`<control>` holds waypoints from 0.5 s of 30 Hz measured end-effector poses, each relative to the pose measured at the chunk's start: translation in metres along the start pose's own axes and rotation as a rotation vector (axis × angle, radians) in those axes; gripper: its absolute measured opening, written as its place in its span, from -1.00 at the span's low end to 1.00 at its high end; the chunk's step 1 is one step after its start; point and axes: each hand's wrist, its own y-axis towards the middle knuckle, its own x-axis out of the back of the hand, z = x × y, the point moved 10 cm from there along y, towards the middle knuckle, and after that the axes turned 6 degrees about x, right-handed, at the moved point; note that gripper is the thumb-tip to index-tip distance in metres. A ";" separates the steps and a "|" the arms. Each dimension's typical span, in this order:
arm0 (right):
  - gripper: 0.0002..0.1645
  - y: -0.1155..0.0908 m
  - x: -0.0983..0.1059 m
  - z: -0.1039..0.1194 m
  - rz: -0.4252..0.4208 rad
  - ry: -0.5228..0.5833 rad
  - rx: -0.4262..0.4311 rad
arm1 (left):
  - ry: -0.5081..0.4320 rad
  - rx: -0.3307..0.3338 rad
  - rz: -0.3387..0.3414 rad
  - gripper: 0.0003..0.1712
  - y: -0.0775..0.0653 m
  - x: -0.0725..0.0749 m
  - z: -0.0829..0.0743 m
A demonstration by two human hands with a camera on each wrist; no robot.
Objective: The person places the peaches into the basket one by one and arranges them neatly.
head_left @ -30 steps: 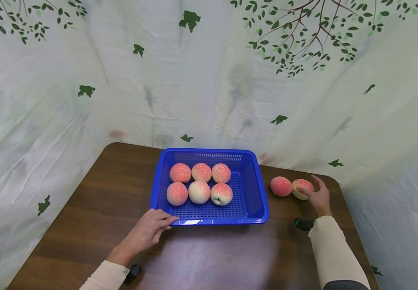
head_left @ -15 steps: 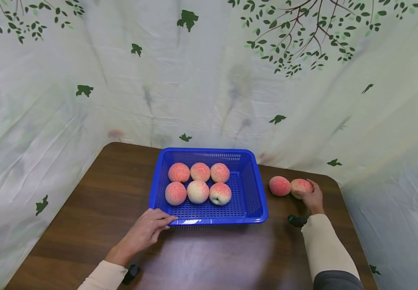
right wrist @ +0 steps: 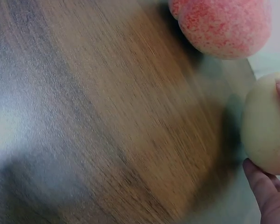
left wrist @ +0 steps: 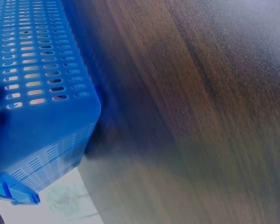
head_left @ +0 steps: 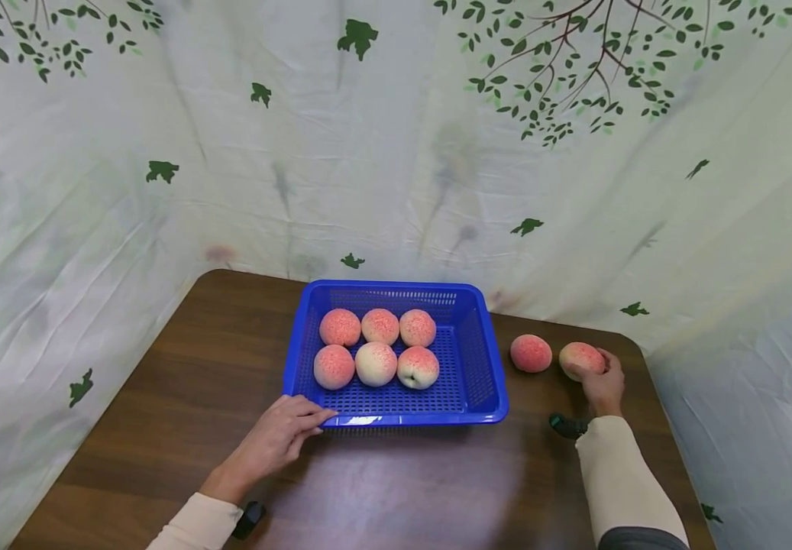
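My left hand holds the front left corner of a blue plastic basket, fingers over its rim. Inside the basket sit several pink and cream peaches in two rows. To the right of the basket, my right hand grips another peach, pink on top. In the right wrist view the pale side of this peach shows, with fingers below it and a fingertip on its upper side. A redder peach lies on the table between the held one and the basket.
The brown wooden table has rounded back corners. A pale cloth backdrop printed with leaves and branches hangs behind and beside it. Bare tabletop shows in front of the basket. Each wrist wears a dark camera band.
My right hand has closed round the right-hand peach and shifted it slightly to the right, opening a gap from the redder peach. The left hand and basket stay in place.
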 end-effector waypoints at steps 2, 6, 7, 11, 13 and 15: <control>-0.07 -0.003 0.005 0.002 -0.035 0.038 0.003 | -0.005 -0.002 -0.002 -0.57 0.000 0.000 0.000; -0.09 -0.007 0.009 0.011 -0.088 0.148 0.010 | -0.015 -0.004 -0.008 -0.77 -0.001 0.000 0.001; -0.10 -0.008 0.009 0.014 -0.095 0.175 0.017 | -0.016 -0.002 -0.009 -0.70 -0.001 0.000 0.001; -0.12 -0.010 0.010 0.025 -0.094 0.240 0.050 | -0.011 0.003 -0.009 -0.39 0.000 -0.001 0.001; -0.11 -0.012 0.010 0.028 -0.089 0.261 0.056 | -0.009 0.000 -0.012 -0.39 0.000 -0.001 0.001; -0.12 -0.014 0.010 0.032 -0.085 0.287 0.061 | -0.009 -0.003 -0.015 -0.39 0.000 -0.001 0.001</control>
